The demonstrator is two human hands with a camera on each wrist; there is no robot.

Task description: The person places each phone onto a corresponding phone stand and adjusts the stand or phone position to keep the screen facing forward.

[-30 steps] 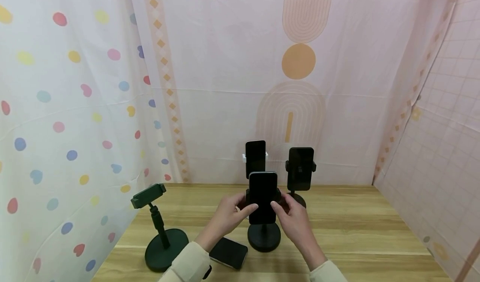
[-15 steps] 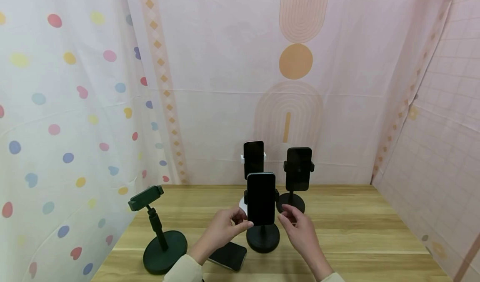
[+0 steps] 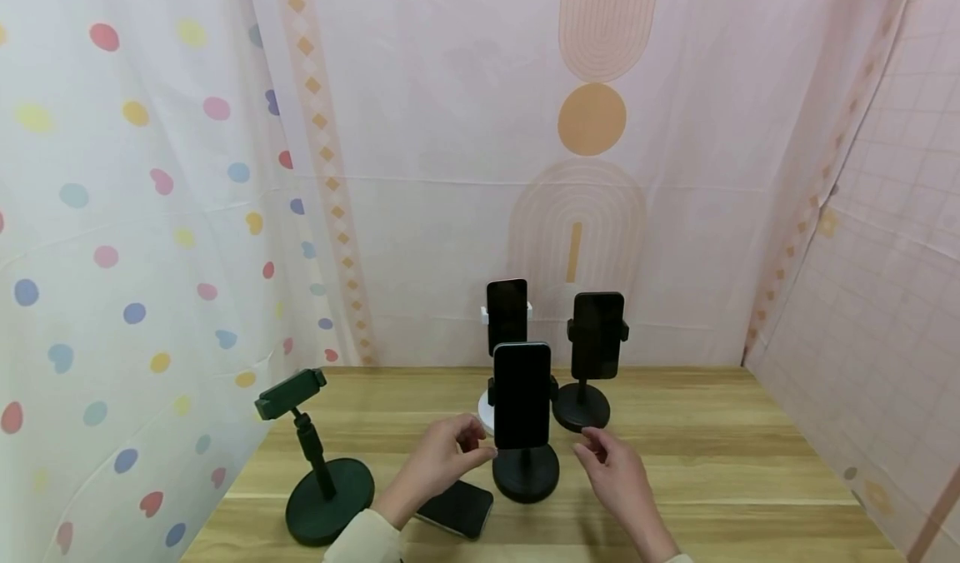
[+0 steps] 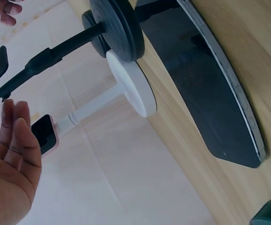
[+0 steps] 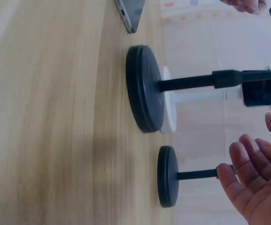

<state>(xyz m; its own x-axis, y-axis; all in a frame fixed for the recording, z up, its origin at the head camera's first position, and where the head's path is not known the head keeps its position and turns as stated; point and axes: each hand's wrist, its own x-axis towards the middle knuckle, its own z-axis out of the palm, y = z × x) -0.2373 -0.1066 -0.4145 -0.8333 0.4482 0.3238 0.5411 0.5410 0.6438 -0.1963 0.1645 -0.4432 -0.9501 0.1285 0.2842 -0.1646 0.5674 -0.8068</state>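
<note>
A phone (image 3: 522, 396) with a dark screen sits upright in the clamp of a black phone stand (image 3: 526, 475) at the middle of the table. Just left of it is my left hand (image 3: 442, 459), fingers loosely bent and holding nothing. On the other side my right hand (image 3: 617, 471) hovers apart from the stand, also with nothing in it. In the left wrist view the left palm (image 4: 9, 173) faces up with relaxed fingers. The right wrist view shows the right hand (image 5: 261, 183) with loose fingers. Another phone (image 3: 457, 508) lies flat beneath the left wrist.
Behind stand a white phone stand (image 3: 487, 413) and a second black phone stand (image 3: 581, 406), each bearing an upright phone. A dark green phone stand (image 3: 328, 500) with no phone in its tilted clamp is at the left. Curtains hang around the wooden table (image 3: 720, 463).
Both hands have let go of the clamped phone and drawn away from it, the right hand moving farther right and down. The phone stays upright in its stand.
</note>
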